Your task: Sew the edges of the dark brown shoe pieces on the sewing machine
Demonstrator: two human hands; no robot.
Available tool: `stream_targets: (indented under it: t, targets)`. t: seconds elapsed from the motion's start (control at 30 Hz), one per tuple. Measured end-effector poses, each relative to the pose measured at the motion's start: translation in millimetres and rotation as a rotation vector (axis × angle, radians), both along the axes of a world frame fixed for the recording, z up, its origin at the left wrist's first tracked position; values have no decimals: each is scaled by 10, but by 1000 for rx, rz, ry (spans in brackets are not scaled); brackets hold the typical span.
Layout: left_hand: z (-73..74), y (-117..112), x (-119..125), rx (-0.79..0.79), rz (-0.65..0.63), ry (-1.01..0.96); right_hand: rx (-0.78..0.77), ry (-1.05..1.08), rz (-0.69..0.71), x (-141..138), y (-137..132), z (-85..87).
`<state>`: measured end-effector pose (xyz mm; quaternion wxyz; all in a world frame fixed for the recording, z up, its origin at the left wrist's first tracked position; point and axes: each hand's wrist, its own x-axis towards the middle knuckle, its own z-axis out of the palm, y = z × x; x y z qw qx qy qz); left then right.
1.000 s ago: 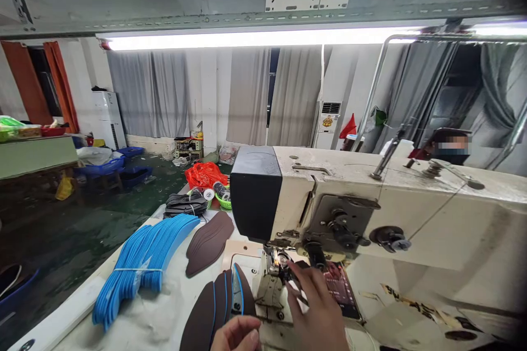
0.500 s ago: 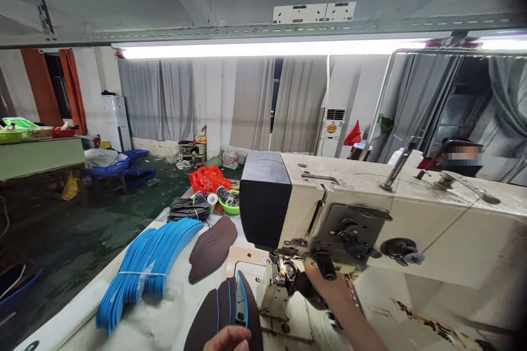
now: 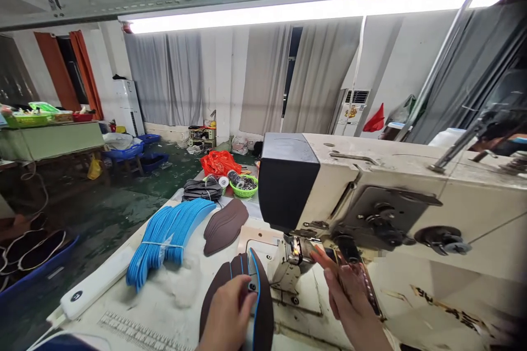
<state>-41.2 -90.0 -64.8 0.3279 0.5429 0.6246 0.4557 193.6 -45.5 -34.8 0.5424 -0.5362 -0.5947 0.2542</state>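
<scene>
My left hand is at the bottom middle, its fingers curled on a dark brown panel with blue edging along its cuts. Part of that panel is hidden beneath the hand. My right hand reaches below the sewing machine's head, fingers stretched out, their tips by the shiny metal part over the narrow bed. Whether they touch it I cannot tell. The cream sewing machine has a black end cover. Left of the panel lie a stack of brown pieces and a tied bundle of blue strips.
Green baskets with spools, a red plastic bag and a dark tied bundle stand at the table's far end. A printed ruler lies along the front. A blue bin is at left; a person sits behind the machine.
The view has tilted down and swung left. My right hand has come out from behind the machine's head parts, fingers now straighter. More of my left hand shows, farther up the brown panel.
</scene>
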Motion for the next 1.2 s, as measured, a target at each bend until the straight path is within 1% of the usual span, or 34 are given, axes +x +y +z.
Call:
stream_targets:
  t: [0.07,0.1,0.13,0.2,0.27,0.3,0.37,0.43,0.5,0.53,0.6,0.67,0.73,0.77,0.83,0.87,0.93,1.0,1.07,1.1,1.13,1.17,1.2]
  targets:
    - [-20,77,196,-54,-17,251,24,-6,16,-53,-80,-125]
    - [-28,118,277,-85,-12,317,18,6,23,-55,-107,-195]
    - [-34,154,337,-98,-5,338,14,8,20,-47,-125,-262]
    - [-36,199,377,-75,17,282,-9,-13,8,-27,-131,-361]
    - [-33,195,328,-34,55,127,-54,-36,9,-34,-105,-391]
    - [-33,178,285,-28,83,11,-76,-39,24,-46,-84,-381]
    - [-43,123,202,-47,111,-293,-91,-39,83,-61,-45,-327]
    - [-65,54,159,-87,58,-650,-64,-61,125,-31,-34,-258]
    - [-90,-12,167,-135,-14,-938,-34,-96,124,28,-72,-201]
    - [-102,-42,185,-153,-36,-1037,-22,-108,104,48,-113,-182]
    - [-123,-95,234,-153,-34,-1149,3,-128,105,17,-228,-163]
    - [-136,-143,276,-122,-60,-1177,25,-140,187,-126,-352,-164]
    - [-139,-187,293,-105,-144,-1147,11,-124,275,-322,-438,-176]
    - [-136,-207,287,-101,-181,-1114,-18,-121,295,-402,-455,-186]
    - [-125,-235,248,-88,-213,-1030,-87,-146,264,-454,-434,-213]
    - [-119,-241,217,-76,-199,-989,-113,-183,233,-412,-400,-233]
    - [-115,-237,150,-51,-166,-944,-112,-285,136,-212,-306,-291]
    - [-115,-222,101,-39,-168,-958,-37,-452,63,61,-212,-372]
    - [-97,-210,88,-48,-134,-983,7,-649,-102,287,-158,-456]
    - [-72,-211,95,-63,-102,-987,21,-710,-143,357,-155,-488]
    - [-35,-216,108,-83,-64,-987,25,-742,-157,390,-169,-510]
    - [12,-226,124,-105,-33,-991,21,-744,-126,388,-197,-518]
    - [67,-238,141,-128,-16,-997,14,-724,-58,354,-237,-513]
